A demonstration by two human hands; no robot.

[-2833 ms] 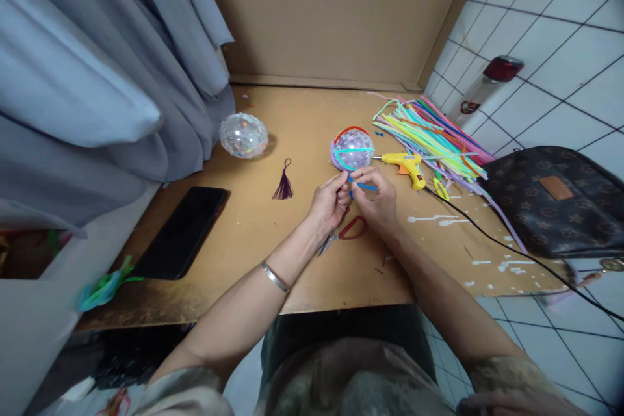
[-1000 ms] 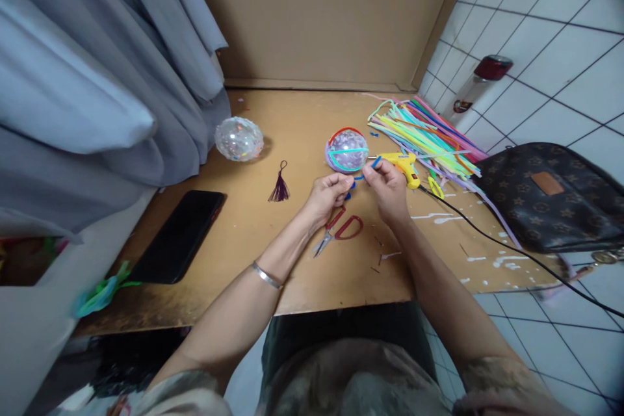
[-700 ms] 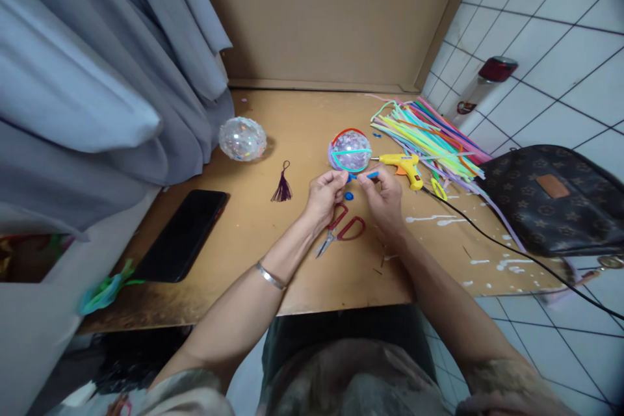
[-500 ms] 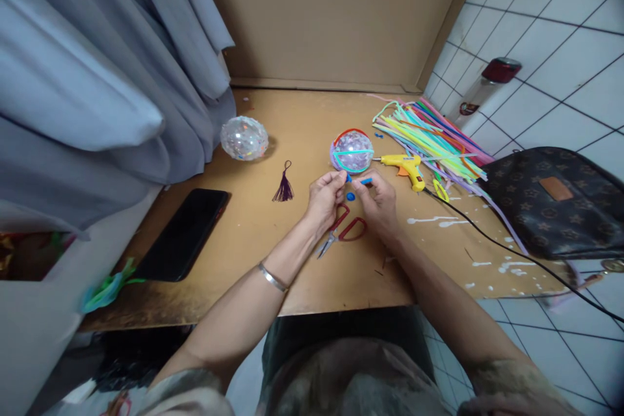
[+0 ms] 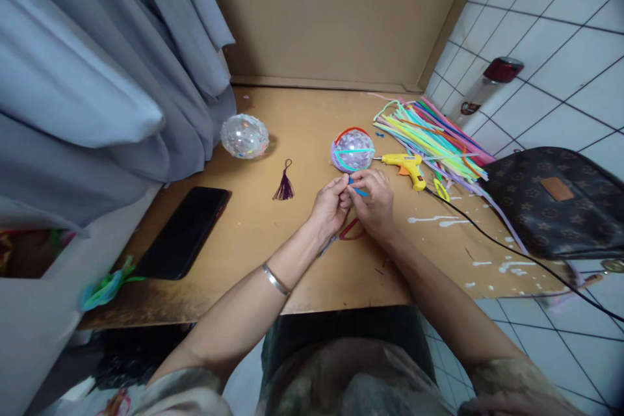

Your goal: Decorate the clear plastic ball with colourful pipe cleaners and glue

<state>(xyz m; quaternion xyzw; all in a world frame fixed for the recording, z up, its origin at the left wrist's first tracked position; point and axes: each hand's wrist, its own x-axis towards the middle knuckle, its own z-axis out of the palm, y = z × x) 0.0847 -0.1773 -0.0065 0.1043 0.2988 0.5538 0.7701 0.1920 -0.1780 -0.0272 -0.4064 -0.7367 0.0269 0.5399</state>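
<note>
A short blue pipe cleaner is pinched between the fingertips of my left hand and my right hand, which meet over the table. Part of it is hidden by my fingers. Just beyond them sits a clear ball banded with red, turquoise and purple pipe cleaners. Beneath my hands lie red-handled scissors, largely covered. A yellow glue gun rests on the right, its nozzle close to the ball. Left of my hands lies a dark purple tassel.
A second clear ball stands at the back left, with a black phone nearer the edge. Colourful pipe cleaners lie at the back right, beside a brown patterned bag. The glue gun's cable crosses the right side.
My right hand has shifted over toward my left fingertips, and the blue piece's free end now points down to the right. My hands cover more of the scissors and the small blue coil.
</note>
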